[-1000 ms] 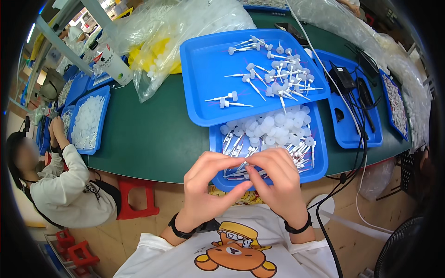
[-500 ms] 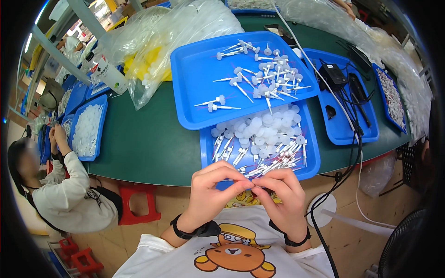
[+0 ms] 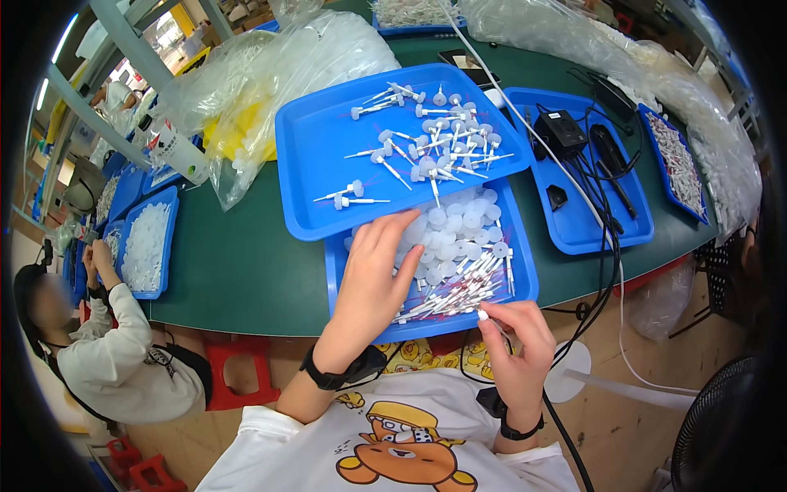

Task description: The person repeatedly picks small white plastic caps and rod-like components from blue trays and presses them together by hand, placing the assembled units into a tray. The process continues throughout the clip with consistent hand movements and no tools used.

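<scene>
My left hand [image 3: 375,275] reaches over the lower blue tray [image 3: 529,279], its thumb and fingers apart at the edge of a heap of translucent white discs [image 3: 459,221]. Nothing shows in its grasp, though the fingertips partly cover the discs. Just off that tray's front edge, my right hand [image 3: 520,353] is closed in a pinch on a slim white stick piece [image 3: 482,315]; its white end pokes out past the fingertips. Many thin white sticks with red wires [image 3: 459,293] lie in front of the discs.
An upper blue tray [image 3: 328,148] holding sticks fitted with discs overlaps the lower one. Right of it, another blue tray [image 3: 566,234] carries a black adapter [image 3: 560,129] and cables. A plastic bag [image 3: 270,90] and a bottle [image 3: 176,148] stand left. A co-worker [image 3: 123,353] sits at left.
My hands were together in front of the lower tray. The left has moved forward and opened over the discs; the right has drawn slightly right, pinching the white stick piece.
</scene>
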Demonstrator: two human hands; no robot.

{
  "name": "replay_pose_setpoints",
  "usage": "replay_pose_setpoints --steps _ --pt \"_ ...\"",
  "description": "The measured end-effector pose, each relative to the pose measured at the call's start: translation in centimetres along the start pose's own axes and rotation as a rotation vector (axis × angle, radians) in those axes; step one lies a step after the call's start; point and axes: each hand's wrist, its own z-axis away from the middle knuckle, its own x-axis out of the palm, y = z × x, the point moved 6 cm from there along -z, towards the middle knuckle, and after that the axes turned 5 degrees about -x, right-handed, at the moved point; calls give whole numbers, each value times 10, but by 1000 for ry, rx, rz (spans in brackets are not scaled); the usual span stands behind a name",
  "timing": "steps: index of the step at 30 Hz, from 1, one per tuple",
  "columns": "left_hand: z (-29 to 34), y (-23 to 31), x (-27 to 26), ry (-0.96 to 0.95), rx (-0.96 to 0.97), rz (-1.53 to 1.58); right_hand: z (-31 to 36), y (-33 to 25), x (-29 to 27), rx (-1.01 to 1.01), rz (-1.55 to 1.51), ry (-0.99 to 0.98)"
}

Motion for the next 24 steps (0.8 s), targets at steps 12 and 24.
replay_pose_setpoints --steps 12,24 --pt "13 -5 -12 -88 -217 417 -13 -12 -7 -174 85 42" --pt "32 -6 -21 -234 -292 880 -24 -35 6 -446 205 -44"
